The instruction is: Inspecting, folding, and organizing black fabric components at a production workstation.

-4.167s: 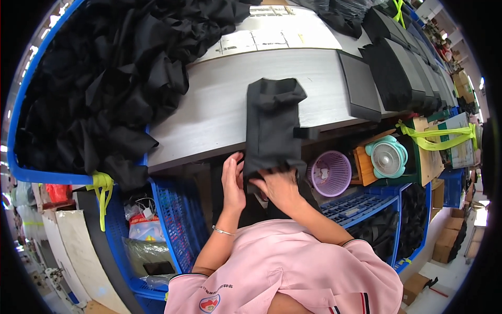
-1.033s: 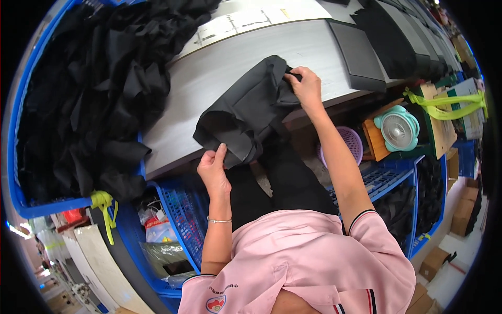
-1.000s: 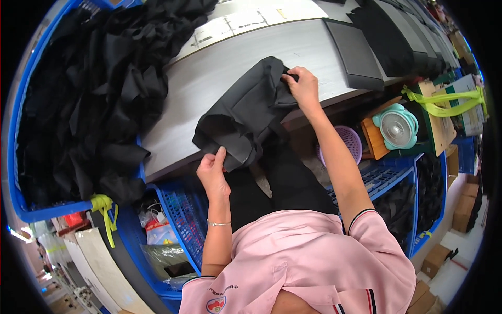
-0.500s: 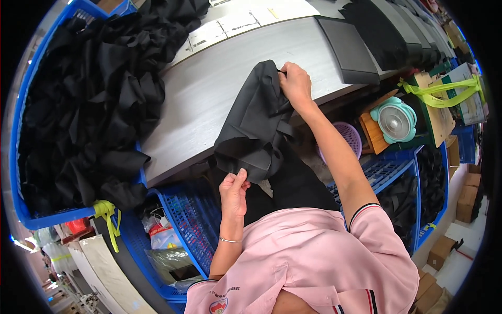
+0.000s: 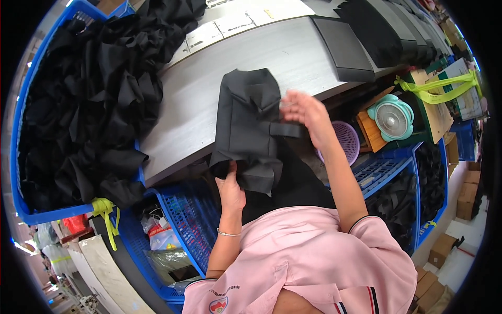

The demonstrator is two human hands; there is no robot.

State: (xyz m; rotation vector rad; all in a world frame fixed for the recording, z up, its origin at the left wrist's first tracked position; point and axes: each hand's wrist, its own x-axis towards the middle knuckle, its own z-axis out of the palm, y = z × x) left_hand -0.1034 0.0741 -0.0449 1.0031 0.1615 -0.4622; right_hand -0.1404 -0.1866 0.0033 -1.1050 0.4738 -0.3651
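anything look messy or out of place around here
The black fabric heap bulges over the rim of the blue crate toward the table, looking untidy. The black piece in the left hand is creased, but no tear shows.

From the bag (image 5: 246, 131), bare table (image 5: 290, 57) leaves passage between 12 and 1 o'clock, and a strip at 10 before the heaped cloth (image 5: 99, 110). The panel (image 5: 345, 49) blocks 2. Strap (image 5: 287, 130), basket (image 5: 348, 142) and fan (image 5: 390, 118) crowd 3; the left hand (image 5: 231, 192) fills 6 to 7.
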